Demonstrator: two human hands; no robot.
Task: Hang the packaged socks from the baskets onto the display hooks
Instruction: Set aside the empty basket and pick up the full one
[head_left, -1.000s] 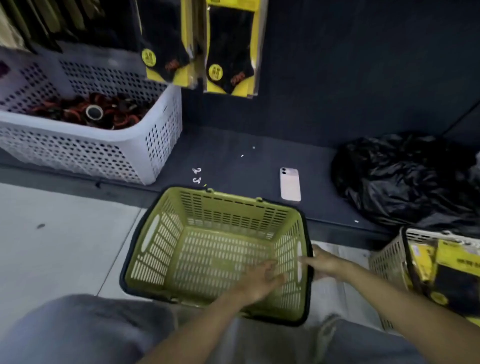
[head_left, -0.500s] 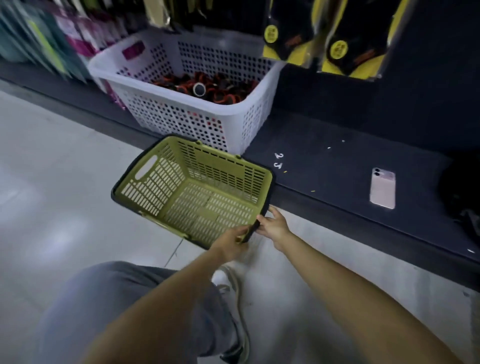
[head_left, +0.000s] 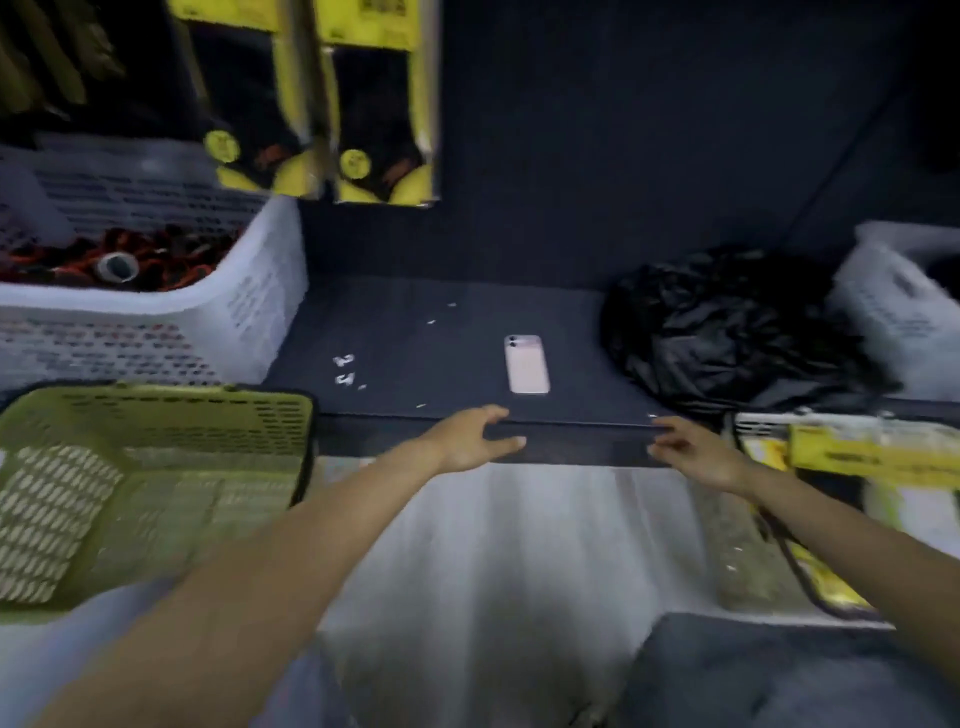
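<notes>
- Nothing is held: the left hand (head_left: 470, 439) and right hand (head_left: 696, 457) are spread loosely just in front of the phone (head_left: 526, 364).
- The packaged socks (head_left: 872, 457) are seen in the basket (head_left: 743, 551) right of the phone.
- One pack is best gripped by its header, with the hanging hole kept clear.

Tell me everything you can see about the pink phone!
The phone is pale pink with rounded corners and a smooth, slightly shiny back. It lies flat, back up, on the dark shelf. Two small dark camera lenses sit at its far left corner. It is between the white basket and the black bag, touching neither. The left hand is just in front of it but does not touch it. Its screen is hidden.
</notes>
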